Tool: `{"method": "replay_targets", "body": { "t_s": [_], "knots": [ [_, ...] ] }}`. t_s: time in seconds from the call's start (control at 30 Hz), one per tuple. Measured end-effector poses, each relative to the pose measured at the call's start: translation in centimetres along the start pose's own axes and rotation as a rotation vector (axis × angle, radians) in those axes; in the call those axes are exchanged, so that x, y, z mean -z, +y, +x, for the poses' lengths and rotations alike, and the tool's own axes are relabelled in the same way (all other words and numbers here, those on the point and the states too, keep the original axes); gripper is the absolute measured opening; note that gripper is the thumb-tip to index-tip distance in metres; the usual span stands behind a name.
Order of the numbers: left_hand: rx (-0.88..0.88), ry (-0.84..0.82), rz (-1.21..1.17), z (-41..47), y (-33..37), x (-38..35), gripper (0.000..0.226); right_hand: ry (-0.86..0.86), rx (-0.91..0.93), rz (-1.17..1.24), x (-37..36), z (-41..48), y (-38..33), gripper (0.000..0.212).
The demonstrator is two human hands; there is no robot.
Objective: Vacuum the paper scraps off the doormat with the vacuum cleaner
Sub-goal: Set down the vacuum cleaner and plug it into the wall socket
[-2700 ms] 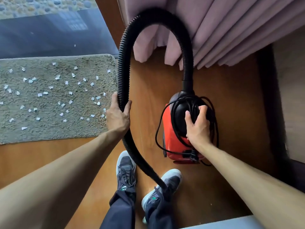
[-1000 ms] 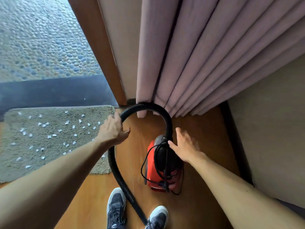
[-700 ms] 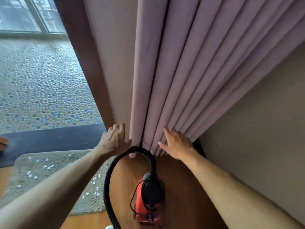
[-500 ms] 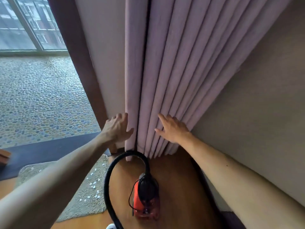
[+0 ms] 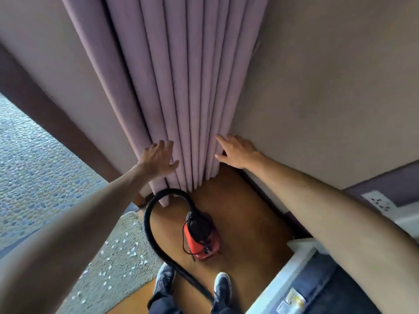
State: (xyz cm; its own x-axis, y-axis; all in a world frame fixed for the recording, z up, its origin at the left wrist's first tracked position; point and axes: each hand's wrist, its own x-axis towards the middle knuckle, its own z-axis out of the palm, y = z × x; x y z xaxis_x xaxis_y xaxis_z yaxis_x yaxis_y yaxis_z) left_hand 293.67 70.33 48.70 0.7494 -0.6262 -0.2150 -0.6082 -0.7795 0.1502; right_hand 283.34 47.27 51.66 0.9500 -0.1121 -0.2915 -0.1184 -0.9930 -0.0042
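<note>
The red vacuum cleaner (image 5: 203, 240) stands on the wooden floor below my arms, its cord wound round the black top. Its black ribbed hose (image 5: 149, 225) arches from the top and runs down between my shoes. The grey doormat (image 5: 120, 264) lies at lower left with several white paper scraps (image 5: 123, 241) on it. My left hand (image 5: 158, 158) is spread open against the left edge of the mauve curtain (image 5: 181, 98). My right hand (image 5: 235, 150) is open at the curtain's right edge, fingers straight. Neither hand holds anything.
A beige wall (image 5: 317, 87) rises on the right. A white wall socket (image 5: 378, 201) sits at the right edge above white furniture (image 5: 301, 250). A brown door frame (image 5: 59, 130) and pebbled ground (image 5: 34, 173) outside lie to the left. My shoes (image 5: 222, 288) stand at the bottom.
I let go of the hose and the vacuum cleaner's top, stood up, and raised both hands to the curtain. My view has tilted up and to the right.
</note>
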Motion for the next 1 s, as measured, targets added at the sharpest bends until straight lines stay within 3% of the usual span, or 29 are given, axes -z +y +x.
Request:
{"method": "replay_targets", "body": {
  "t_s": [0.27,0.53,1.0],
  "knots": [
    [-0.287,-0.179,0.099,4.8,0.0,-2.9,0.069,-0.066,-0.302,0.105,-3.8,-1.5,-0.3,0.065],
    [-0.444,-0.316,0.14,5.4,2.3,-7.6,0.068,-0.138,-0.525,0.246,-9.8,-7.1,-1.0,0.065],
    [-0.59,-0.475,0.318,2.6,4.5,-22.7,0.055,-0.325,-0.679,0.467,-29.2,-12.4,-5.3,0.065]
  ]
}}
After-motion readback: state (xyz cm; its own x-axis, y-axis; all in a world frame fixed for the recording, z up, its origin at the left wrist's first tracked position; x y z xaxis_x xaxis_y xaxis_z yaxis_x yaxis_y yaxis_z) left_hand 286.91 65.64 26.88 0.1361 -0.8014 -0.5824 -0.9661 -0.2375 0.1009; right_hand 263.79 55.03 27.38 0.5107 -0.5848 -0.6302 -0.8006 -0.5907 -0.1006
